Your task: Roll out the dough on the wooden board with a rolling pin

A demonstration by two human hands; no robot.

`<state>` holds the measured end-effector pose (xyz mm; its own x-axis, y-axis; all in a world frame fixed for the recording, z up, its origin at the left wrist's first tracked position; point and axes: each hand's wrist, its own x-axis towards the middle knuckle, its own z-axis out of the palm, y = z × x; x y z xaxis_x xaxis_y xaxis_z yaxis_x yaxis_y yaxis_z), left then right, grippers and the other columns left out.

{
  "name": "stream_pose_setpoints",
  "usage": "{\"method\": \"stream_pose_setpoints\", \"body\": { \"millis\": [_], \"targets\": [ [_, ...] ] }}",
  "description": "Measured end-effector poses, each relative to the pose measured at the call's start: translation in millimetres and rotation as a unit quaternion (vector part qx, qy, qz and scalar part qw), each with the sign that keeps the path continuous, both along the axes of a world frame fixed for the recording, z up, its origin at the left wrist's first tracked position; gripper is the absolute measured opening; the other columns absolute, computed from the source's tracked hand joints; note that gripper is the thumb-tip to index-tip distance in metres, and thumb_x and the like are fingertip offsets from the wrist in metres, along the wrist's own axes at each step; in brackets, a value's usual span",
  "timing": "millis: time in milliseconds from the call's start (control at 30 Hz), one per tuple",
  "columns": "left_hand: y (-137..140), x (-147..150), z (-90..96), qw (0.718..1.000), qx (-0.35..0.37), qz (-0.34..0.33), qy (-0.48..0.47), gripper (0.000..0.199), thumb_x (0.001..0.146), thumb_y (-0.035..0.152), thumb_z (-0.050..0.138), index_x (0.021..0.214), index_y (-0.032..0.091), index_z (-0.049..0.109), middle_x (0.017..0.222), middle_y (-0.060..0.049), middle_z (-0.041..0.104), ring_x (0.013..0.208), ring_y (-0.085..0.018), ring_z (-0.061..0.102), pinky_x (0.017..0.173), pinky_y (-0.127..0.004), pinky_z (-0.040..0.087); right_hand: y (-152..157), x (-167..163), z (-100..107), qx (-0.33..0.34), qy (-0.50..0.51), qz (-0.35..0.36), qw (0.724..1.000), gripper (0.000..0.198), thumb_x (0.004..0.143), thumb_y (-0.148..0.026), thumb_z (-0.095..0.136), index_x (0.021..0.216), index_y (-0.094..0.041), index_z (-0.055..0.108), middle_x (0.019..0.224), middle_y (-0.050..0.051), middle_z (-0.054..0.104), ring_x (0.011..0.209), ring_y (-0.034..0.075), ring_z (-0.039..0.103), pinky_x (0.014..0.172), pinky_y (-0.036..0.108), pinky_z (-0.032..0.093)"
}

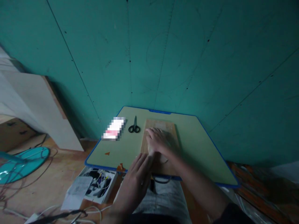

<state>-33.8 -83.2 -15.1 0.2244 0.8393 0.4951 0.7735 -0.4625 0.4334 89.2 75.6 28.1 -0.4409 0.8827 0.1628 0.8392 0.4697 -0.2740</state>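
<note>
A wooden board (174,133) with a looped handle at its near end lies on a small folding table (196,146). On the board is a pale, dough-like lump (150,150), mostly hidden by the hands. My right hand (158,140) presses over its far part, fingers close together and curled down. At the lump's near left end is my left hand (139,169), its fingers bent and held together against it. What lies beneath the palms cannot be seen. Black-handled scissors (134,127) rest left of the board, with their blades pointing away.
A blurred-out phone-like object (114,129) sits at the table's left. Orange scraps (107,153) lie near the front edge. Below stands a white box (112,183) of cables. A green wall (149,62) rises behind, and a white panel (56,115) leans at left.
</note>
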Motion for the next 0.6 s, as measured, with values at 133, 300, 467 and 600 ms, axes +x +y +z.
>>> {"method": "stream_pose_setpoints", "body": {
  "millis": [133, 300, 467, 600],
  "targets": [
    [-4.2, 24.7, -2.6, 0.998, 0.014, -0.054, -0.004, 0.067, 0.094, 0.006, 0.044, 0.156, 0.026, 0.031, 0.151, -0.012, 0.051, 0.140, -0.025, 0.047, 0.110, -0.045, 0.048, -20.0, 48.9, -16.8, 0.059, 0.004, 0.030, 0.998, 0.046, 0.088, -0.016, 0.044, 0.131, -0.017, 0.062, 0.141, 0.010, 0.059, 0.136, 0.023, 0.044, 0.119, 0.043, 0.026],
    [-8.1, 46.5, -7.1, 0.994, 0.034, -0.103, -0.009, 0.062, 0.090, -0.003, 0.038, 0.147, 0.021, 0.045, 0.153, -0.012, 0.047, 0.145, -0.024, 0.039, 0.109, -0.045, 0.050, -40.1, 93.6, -32.2, 0.116, 0.017, 0.058, 0.991, 0.049, 0.092, -0.018, 0.037, 0.136, -0.013, 0.059, 0.148, 0.014, 0.052, 0.146, 0.027, 0.034, 0.120, 0.052, 0.027],
    [-9.5, 47.3, 0.6, 0.991, 0.020, -0.129, -0.016, 0.060, 0.087, -0.006, 0.035, 0.140, 0.017, 0.051, 0.156, -0.013, 0.043, 0.147, -0.022, 0.035, 0.111, -0.042, 0.048, -40.7, 100.4, -26.8, 0.116, 0.011, 0.092, 0.989, 0.049, 0.093, -0.021, 0.037, 0.136, -0.013, 0.060, 0.149, 0.015, 0.051, 0.145, 0.027, 0.036, 0.119, 0.054, 0.030],
    [-8.7, 35.8, -0.5, 0.995, 0.036, -0.093, 0.016, 0.054, 0.089, 0.001, 0.042, 0.140, 0.017, 0.051, 0.151, -0.013, 0.050, 0.142, -0.024, 0.045, 0.111, -0.047, 0.048, -29.5, 83.4, -17.9, 0.074, -0.018, 0.116, 0.990, 0.053, 0.093, -0.023, 0.038, 0.144, -0.012, 0.052, 0.154, 0.015, 0.045, 0.148, 0.026, 0.032, 0.122, 0.052, 0.025]
  ]
}}
